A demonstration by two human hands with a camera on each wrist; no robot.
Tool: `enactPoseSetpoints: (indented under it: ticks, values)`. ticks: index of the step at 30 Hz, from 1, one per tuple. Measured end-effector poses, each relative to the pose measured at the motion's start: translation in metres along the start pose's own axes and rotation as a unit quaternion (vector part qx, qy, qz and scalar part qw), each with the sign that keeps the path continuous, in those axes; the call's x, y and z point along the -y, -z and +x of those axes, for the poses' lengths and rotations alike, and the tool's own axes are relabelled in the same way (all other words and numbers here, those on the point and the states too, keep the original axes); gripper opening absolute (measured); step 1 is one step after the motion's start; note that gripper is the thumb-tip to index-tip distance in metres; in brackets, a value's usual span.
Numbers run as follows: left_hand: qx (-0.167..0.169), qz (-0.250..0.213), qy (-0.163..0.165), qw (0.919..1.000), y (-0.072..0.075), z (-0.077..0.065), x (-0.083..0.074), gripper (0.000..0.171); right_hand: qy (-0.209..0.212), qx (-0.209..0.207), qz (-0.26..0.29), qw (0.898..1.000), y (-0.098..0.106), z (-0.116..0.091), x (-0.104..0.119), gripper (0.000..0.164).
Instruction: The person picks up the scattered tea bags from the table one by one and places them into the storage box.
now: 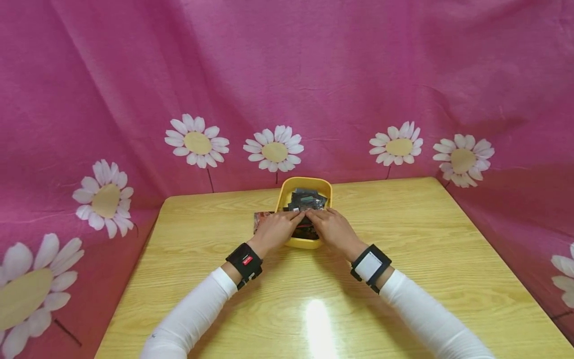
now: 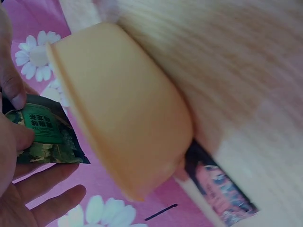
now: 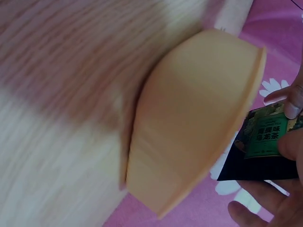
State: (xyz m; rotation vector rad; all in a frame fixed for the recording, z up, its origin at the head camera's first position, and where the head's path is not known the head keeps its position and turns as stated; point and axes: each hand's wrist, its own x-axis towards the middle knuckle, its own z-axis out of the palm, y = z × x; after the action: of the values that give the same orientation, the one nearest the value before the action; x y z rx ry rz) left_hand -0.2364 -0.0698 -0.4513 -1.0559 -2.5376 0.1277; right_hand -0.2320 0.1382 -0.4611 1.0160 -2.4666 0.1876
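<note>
Over the yellow tub (image 1: 305, 244), my left hand (image 1: 277, 229) and right hand (image 1: 335, 229) meet fingertip to fingertip. Between them is a dark tea packet (image 2: 52, 124) with a green label. In the left wrist view, the left thumb (image 2: 21, 136) presses on its face while the other fingers spread beneath. The right wrist view shows the same packet (image 3: 267, 135) pinched under the right thumb (image 3: 291, 144), its label facing up. Inside the tub lies a pile of dark packets (image 1: 307, 200), partly hidden by my hands.
A black and red packet (image 2: 220, 191) lies on the table just left of the tub, partly covered by the left hand in the head view. The wooden table (image 1: 215, 214) meets a pink daisy-patterned cloth (image 1: 332, 99) behind and at both sides.
</note>
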Motion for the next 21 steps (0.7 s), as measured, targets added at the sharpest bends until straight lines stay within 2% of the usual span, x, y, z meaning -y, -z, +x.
enactPoseSetpoints:
  ticks: [6,10,14,17,21]
  values:
    - [0.022,-0.022,0.009,0.9995,-0.011,-0.003,0.0,0.04,-0.02,0.036,0.019,0.999,-0.006,-0.001,0.003,0.035]
    - [0.055,-0.049,0.021,0.9971,-0.013,-0.007,0.0,0.042,-0.055,0.09,0.044,0.993,-0.007,-0.003,0.005,0.046]
    - [0.097,-0.093,0.048,0.9897,-0.014,-0.01,0.0,0.051,-0.084,0.137,0.046,0.986,-0.008,-0.006,0.006,0.061]
    - [0.117,-0.112,0.063,0.9847,-0.014,-0.012,0.001,0.058,-0.09,0.144,0.046,0.984,-0.009,-0.008,0.006,0.065]
    - [0.109,-0.121,0.067,0.9843,-0.01,-0.015,0.005,0.065,-0.087,0.128,0.051,0.987,-0.009,-0.009,0.005,0.064]
